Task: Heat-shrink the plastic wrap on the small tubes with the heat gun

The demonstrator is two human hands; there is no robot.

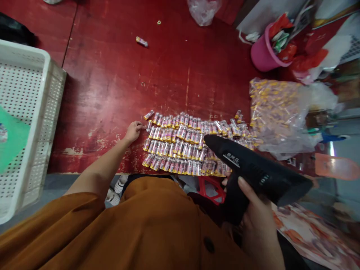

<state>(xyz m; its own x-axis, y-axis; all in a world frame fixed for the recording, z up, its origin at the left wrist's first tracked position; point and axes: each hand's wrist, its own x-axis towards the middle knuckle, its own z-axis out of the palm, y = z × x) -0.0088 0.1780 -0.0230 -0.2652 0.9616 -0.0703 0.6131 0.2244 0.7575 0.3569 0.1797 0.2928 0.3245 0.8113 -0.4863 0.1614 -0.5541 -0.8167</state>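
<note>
Several rows of small clear tubes with yellow caps [185, 144] lie side by side on the red table [118, 86]. My left hand [134, 131] rests at the left end of the rows, fingers curled against the outermost tubes. My right hand [257, 219] is wrapped round the grip of a black heat gun [253, 170], whose nozzle points down-left at the tubes from a little above them. My orange sleeves and front fill the bottom of the view.
A white perforated crate [42, 108] stands at the left edge. A clear bag of more tubes [277, 112] lies right of the rows, a pink bucket [263, 52] of scraps behind it. One stray tube [141, 41] lies farther back. A red-framed object [212, 189] sits near my lap.
</note>
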